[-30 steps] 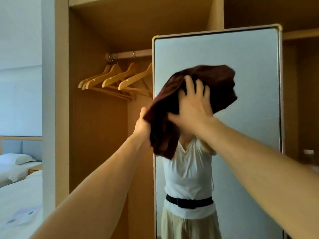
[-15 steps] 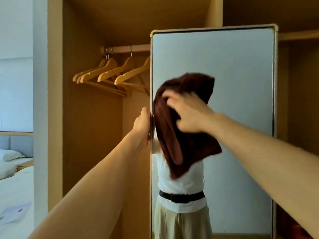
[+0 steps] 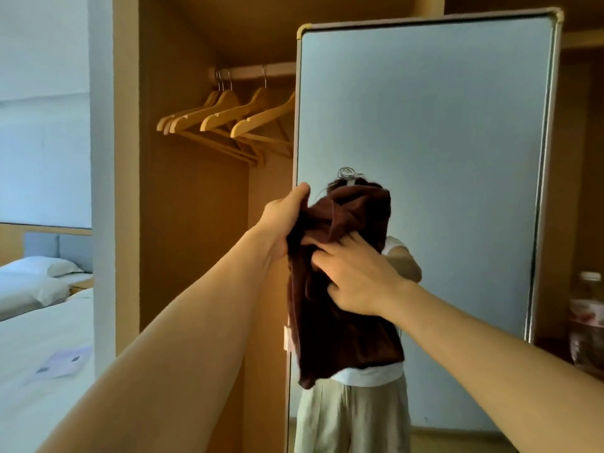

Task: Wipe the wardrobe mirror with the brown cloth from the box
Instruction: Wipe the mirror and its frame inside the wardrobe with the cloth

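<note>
Right hand (image 3: pixel 356 276) clutches the brown cloth (image 3: pixel 343 338) in curled fingers against the wardrobe mirror (image 3: pixel 441 125) — near its left edge. Left hand (image 3: pixel 281 220) sits at that edge, fingers hidden — grip unclear.

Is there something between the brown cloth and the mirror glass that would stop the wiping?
Nothing visible does. The right hand holds the brown cloth up to the mirror, near its left edge, and the glass above and to the right looks bare. The left hand is at that left edge, beside the cloth.
</note>
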Available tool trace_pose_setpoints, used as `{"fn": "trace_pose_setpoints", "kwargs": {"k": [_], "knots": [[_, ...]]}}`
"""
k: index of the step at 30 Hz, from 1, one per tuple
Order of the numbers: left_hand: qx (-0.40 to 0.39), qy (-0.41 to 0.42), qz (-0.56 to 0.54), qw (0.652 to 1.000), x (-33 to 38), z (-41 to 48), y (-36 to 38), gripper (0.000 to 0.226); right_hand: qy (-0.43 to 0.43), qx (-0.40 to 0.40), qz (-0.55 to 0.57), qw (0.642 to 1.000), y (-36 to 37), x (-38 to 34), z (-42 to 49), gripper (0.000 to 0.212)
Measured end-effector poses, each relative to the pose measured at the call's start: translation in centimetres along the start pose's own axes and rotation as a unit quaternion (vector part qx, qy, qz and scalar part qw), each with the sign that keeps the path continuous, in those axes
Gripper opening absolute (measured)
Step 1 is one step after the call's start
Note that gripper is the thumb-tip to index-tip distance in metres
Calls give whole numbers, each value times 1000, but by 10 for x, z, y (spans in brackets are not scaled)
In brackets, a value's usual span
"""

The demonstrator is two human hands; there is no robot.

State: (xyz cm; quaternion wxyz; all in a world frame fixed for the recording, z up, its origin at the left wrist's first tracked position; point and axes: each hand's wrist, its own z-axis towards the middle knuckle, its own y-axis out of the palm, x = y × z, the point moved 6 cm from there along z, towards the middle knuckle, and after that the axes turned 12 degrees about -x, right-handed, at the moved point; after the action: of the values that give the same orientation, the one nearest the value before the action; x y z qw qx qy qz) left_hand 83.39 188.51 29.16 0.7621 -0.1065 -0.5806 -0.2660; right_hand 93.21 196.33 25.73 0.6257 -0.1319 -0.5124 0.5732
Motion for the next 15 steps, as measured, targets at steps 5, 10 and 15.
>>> {"fn": "trace_pose_setpoints", "kwargs": {"k": [5,10,15], "knots": [[-22,40,53,998,0,2,5,28,40,19,143,989,-24,2,-2,35],[-81,66,51,993,-3,6,3,33,177,91,58,978,-41,11,6,57],[-119,72,85,987,-6,7,2,29,353,72,-10,933,-35,10,11,60]]}}
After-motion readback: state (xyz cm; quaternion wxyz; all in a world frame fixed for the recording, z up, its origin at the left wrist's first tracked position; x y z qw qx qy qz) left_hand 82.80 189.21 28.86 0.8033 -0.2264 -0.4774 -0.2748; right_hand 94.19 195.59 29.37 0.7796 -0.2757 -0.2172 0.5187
